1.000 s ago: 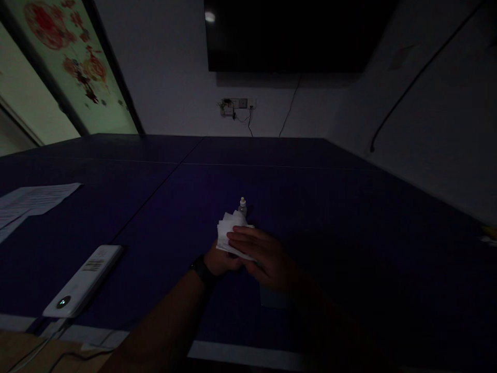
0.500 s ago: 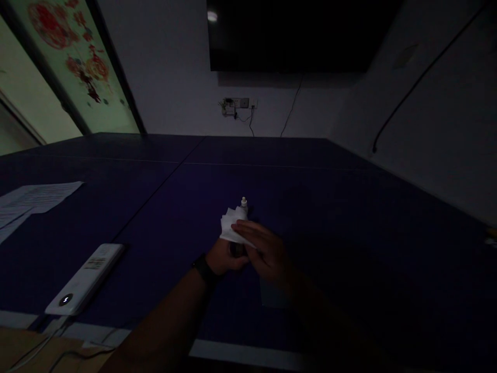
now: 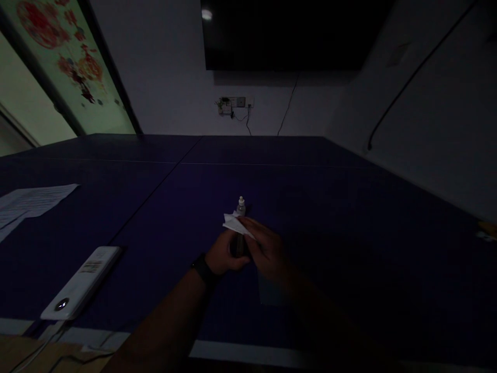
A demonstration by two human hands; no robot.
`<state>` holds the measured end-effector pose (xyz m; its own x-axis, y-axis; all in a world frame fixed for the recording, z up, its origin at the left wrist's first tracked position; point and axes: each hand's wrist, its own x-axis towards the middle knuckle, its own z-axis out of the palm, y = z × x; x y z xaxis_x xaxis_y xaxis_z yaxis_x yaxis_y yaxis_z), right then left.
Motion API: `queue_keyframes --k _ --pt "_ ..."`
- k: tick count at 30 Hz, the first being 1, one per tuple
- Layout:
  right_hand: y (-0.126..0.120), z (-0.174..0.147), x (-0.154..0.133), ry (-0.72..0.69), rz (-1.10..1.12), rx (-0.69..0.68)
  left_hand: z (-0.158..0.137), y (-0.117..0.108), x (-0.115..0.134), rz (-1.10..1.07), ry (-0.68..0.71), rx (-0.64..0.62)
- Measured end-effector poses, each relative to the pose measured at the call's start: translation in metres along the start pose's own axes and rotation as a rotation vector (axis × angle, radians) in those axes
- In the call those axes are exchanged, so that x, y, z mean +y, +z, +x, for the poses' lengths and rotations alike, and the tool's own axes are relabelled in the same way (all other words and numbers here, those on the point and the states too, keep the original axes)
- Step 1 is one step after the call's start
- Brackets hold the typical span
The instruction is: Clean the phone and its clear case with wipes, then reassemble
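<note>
My left hand (image 3: pixel 224 254), with a dark band on its wrist, is closed around a dark object (image 3: pixel 239 245) whose kind I cannot make out in the dim light. Between the fingers of my right hand (image 3: pixel 269 251) is a folded white tissue (image 3: pixel 233 223), held just above that dark object; whether they touch is unclear. Just beyond the tissue a small clear bottle (image 3: pixel 241 208) with a white tip stands upright on the dark blue table (image 3: pixel 186 207). A flat dark piece (image 3: pixel 272 291) lies under my right wrist, partly hidden.
At the left a white power bank (image 3: pixel 82 284) lies with cables plugged into its near end. Printed sheets (image 3: pixel 33 207) rest farther left. A wall with a large dark screen (image 3: pixel 283 33) and sockets (image 3: pixel 235 102) rises behind the table.
The right hand's fingers have curled in, and the tissue has gone from spread out to narrower and more folded. More of the bottle and of the dark object shows. The left hand has barely moved.
</note>
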<state>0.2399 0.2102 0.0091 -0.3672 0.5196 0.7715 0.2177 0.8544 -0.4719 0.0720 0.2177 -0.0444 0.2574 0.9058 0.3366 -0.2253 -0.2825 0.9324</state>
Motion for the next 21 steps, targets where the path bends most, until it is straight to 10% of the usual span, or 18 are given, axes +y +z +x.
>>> queue_keyframes --k 6,14,21 --pt "-0.002 -0.003 -0.006 -0.204 0.105 -0.072 0.000 -0.007 -0.001 0.126 0.054 -0.161" --pt "-0.007 -0.008 0.019 0.666 0.120 0.396 0.003 0.011 0.028 -0.171 -0.010 0.148" --pt "-0.007 -0.004 0.031 0.790 0.170 0.488 0.004 0.016 0.043 -0.611 -0.278 0.338"
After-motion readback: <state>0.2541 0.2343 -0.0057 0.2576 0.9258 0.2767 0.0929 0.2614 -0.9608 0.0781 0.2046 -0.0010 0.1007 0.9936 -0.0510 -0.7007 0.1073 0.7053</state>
